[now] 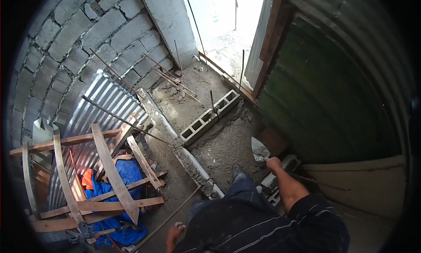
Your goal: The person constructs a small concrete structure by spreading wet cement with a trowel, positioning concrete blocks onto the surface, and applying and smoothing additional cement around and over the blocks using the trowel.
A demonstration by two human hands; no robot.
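My right hand is closed round the handle of a trowel, whose grey, mortar-smeared blade points up and away over the wet floor. My left hand hangs low beside my body at the bottom; its fingers are curled, and what they hold, if anything, is too small to make out. Ahead of me a row of hollow concrete blocks lies on rough mortar, with a steel bar rising beside it. More blocks are partly hidden below my right forearm.
Wooden slats and a blue tarp lie to the left, near corrugated metal sheets. Upright steel bars stand near the bright doorway. A block wall rises at the left, a green panel at the right.
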